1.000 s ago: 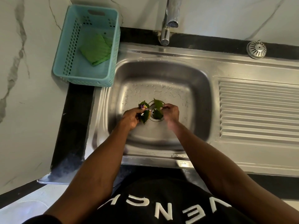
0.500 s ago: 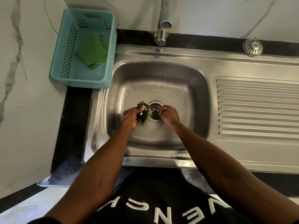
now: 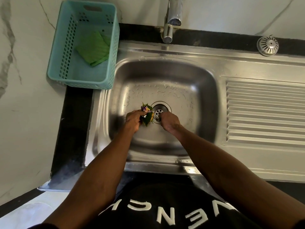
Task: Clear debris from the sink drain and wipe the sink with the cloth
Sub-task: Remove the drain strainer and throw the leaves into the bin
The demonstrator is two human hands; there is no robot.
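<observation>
In the steel sink basin [image 3: 194,90], my left hand [image 3: 134,120] grips a bunch of debris [image 3: 147,114]: green leaves and a scrap of purple wrapper, just left of the drain. The round drain [image 3: 159,110] shows bare metal with its holes open. My right hand [image 3: 170,121] sits at the drain's near right edge, fingers curled down onto it; whether it holds anything is hidden. A folded green cloth [image 3: 93,47] lies in the teal basket [image 3: 66,47] at the sink's back left.
The tap [image 3: 171,19] stands over the back rim. A ribbed draining board [image 3: 264,113] stretches to the right of the basin. A loose metal strainer [image 3: 267,45] lies on the black counter at the back right. Water drops dot the basin floor.
The leaves that lay over the drain have been gathered into my left hand's bunch. The drain now shows bare. My right hand stays at the drain's edge.
</observation>
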